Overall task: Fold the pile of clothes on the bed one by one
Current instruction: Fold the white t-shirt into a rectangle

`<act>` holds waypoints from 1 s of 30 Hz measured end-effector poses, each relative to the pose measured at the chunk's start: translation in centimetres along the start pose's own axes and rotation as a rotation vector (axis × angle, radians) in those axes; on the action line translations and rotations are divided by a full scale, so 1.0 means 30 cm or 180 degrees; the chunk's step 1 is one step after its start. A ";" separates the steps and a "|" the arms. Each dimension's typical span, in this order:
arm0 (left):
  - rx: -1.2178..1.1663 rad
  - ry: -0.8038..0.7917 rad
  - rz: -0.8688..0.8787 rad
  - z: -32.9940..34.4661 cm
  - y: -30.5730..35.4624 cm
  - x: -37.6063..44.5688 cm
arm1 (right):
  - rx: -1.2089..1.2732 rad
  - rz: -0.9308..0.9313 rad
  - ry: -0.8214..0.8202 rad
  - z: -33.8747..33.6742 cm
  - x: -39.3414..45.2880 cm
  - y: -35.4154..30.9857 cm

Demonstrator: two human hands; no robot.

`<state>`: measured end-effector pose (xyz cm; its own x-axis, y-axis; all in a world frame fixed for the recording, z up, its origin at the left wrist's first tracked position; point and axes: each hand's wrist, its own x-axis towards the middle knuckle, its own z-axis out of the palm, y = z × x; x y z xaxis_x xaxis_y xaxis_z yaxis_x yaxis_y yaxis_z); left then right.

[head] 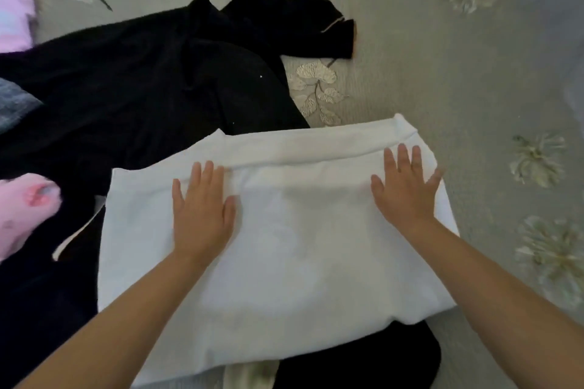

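A white garment (297,256) lies folded into a broad rectangle on the bed in front of me. My left hand (203,210) rests flat on its left part, fingers straight. Flat on the right part near the edge lies my right hand (407,189), fingers spread. A pile of black clothes (151,85) sprawls to the left and behind the white garment, partly under it.
The grey bedspread (442,79) with pale flower prints stretches to the right and back. Pink pieces (22,215) lie at the left edge, with another pink piece (14,12) at top left and a grey cloth (15,107) between. More black cloth (379,357) sticks out below the white garment.
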<state>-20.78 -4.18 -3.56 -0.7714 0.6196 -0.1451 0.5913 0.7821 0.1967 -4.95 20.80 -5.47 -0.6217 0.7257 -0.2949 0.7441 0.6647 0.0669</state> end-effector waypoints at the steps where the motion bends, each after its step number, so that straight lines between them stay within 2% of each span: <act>1: -0.0030 -0.0168 0.0075 0.030 0.016 -0.028 | 0.0015 -0.0081 -0.0043 0.034 -0.017 0.009; 4: 0.0155 -0.0508 0.0131 0.119 0.024 -0.040 | 0.0109 0.0079 -0.0144 0.119 -0.025 0.089; 11: 0.0067 -0.0267 0.0277 0.189 0.015 -0.016 | 0.0678 0.0163 0.0145 0.186 0.000 0.147; 15: 0.0056 -0.0498 0.0224 0.148 0.033 -0.023 | 0.1693 0.0209 0.0337 0.136 -0.031 0.187; 16: 0.0048 -0.0510 0.0331 0.131 0.047 -0.021 | 0.1776 0.0328 0.0409 0.126 -0.057 0.208; 18: 0.0171 -0.0429 0.0886 0.105 0.100 -0.007 | 0.1568 0.0793 0.0378 0.137 -0.131 0.258; 21: 0.0313 -0.0245 0.1864 0.086 0.253 0.055 | 0.1613 0.1656 -0.0088 0.190 -0.275 0.295; 24: 0.0377 -0.0276 0.2623 0.110 0.457 0.150 | 0.1669 0.1843 -0.0140 0.254 -0.378 0.260; 27: 0.0492 -0.0748 0.2717 0.164 0.675 0.236 | 0.1655 0.1735 0.0301 0.284 -0.396 0.231; 30: 0.0822 -0.0902 0.2785 0.211 0.861 0.312 | 0.1537 0.1754 0.0578 0.290 -0.383 0.246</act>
<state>-11.23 22.25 -5.99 0.0345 0.9582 -0.2841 0.9913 0.0033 0.1315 9.81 15.82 -9.88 -0.1278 0.9762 -0.1750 0.9575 0.0754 -0.2784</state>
